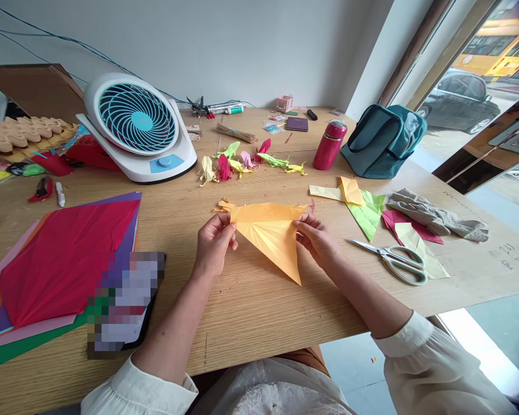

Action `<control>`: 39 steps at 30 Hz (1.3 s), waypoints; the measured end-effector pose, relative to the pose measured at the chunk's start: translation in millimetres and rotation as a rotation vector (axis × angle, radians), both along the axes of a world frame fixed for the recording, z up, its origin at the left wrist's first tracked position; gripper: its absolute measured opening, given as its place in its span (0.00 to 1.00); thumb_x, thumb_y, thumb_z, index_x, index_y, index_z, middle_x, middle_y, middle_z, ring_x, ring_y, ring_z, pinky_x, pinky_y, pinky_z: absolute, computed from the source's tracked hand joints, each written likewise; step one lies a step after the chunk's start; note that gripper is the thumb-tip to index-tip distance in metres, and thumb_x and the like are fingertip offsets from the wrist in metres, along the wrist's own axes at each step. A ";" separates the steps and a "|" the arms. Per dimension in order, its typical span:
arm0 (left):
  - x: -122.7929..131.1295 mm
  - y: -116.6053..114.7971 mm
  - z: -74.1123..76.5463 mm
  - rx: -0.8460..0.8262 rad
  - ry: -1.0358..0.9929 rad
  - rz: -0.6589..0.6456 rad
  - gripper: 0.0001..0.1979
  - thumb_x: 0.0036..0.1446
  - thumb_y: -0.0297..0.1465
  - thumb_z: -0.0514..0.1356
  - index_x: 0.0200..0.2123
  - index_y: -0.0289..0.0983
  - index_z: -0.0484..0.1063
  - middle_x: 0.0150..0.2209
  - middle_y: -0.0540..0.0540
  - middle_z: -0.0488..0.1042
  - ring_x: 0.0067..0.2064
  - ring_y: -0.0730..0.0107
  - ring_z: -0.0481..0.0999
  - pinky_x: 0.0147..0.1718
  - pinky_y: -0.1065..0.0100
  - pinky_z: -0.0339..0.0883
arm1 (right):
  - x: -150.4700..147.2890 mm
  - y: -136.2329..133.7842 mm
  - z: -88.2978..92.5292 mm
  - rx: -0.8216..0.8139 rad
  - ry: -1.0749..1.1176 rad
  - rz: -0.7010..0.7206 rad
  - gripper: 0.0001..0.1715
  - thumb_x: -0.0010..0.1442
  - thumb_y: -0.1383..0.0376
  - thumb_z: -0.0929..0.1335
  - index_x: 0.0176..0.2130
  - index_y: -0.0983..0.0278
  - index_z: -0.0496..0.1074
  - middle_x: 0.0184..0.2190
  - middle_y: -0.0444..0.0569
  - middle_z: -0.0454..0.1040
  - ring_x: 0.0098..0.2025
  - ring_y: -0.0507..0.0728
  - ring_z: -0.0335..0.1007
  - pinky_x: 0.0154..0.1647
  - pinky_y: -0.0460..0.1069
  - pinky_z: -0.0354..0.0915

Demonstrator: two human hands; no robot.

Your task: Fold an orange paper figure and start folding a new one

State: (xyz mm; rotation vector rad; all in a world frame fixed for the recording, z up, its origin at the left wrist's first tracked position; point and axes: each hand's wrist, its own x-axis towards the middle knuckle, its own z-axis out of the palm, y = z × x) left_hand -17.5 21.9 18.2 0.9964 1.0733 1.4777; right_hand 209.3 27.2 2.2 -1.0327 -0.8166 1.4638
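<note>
A sheet of orange paper [270, 233], creased in lines that fan out from its upper edge, is stretched between my two hands above the wooden table. My left hand [214, 239] pinches its left corner between thumb and fingers. At the upper right corner, my right hand [315, 236] grips it the same way. One pointed corner hangs down toward me. Just behind the left hand lies a small orange folded paper piece [225, 205]. Farther back stand several small folded paper figures [242, 161] in green, red, pink and yellow.
Scissors [400, 260] lie at right near paper scraps [367, 213] and a grey glove [436, 214]. A phone [130, 305] and coloured paper sheets [69, 259] are at left. Behind stand a fan [138, 124], a red flask [330, 145] and a teal bag [383, 141].
</note>
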 end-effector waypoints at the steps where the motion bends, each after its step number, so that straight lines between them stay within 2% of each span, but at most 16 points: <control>1: 0.2 0.1 -0.2 -0.002 -0.003 0.006 0.08 0.43 0.30 0.67 0.29 0.36 0.72 0.27 0.53 0.67 0.23 0.82 0.60 0.15 0.78 0.57 | 0.2 0.1 -0.2 -0.001 0.004 -0.004 0.18 0.42 0.59 0.81 0.28 0.59 0.72 0.30 0.39 0.74 0.32 0.50 0.69 0.33 0.45 0.66; 11: 1.7 0.2 -0.7 0.014 -0.008 0.003 0.11 0.43 0.29 0.67 0.33 0.37 0.72 0.33 0.52 0.72 0.22 0.84 0.59 0.15 0.78 0.54 | 0.2 0.8 1.6 -0.007 0.061 -0.063 0.20 0.41 0.64 0.81 0.35 0.56 0.76 0.30 0.36 0.71 0.30 0.46 0.63 0.28 0.41 0.61; 18: 1.6 1.9 -3.6 0.028 0.008 0.014 0.10 0.43 0.30 0.68 0.31 0.35 0.74 0.32 0.51 0.72 0.24 0.82 0.61 0.16 0.78 0.56 | 2.6 2.1 -3.9 -0.024 0.050 -0.047 0.16 0.41 0.62 0.81 0.30 0.59 0.75 0.26 0.38 0.71 0.27 0.47 0.62 0.28 0.43 0.61; 26: 2.2 0.9 -1.7 0.013 -0.004 -0.019 0.09 0.43 0.29 0.67 0.31 0.35 0.74 0.32 0.50 0.71 0.27 0.79 0.64 0.18 0.77 0.61 | 3.5 1.7 -4.6 -0.027 0.029 -0.080 0.16 0.41 0.61 0.81 0.28 0.59 0.76 0.27 0.39 0.72 0.28 0.48 0.62 0.27 0.43 0.60; 39: -0.1 3.9 -6.9 -0.037 -0.019 -0.007 0.09 0.42 0.29 0.67 0.29 0.35 0.72 0.27 0.53 0.68 0.24 0.81 0.63 0.17 0.77 0.62 | 2.7 2.1 -4.8 -0.030 0.057 -0.078 0.16 0.40 0.61 0.81 0.28 0.58 0.75 0.29 0.38 0.73 0.29 0.48 0.64 0.29 0.44 0.61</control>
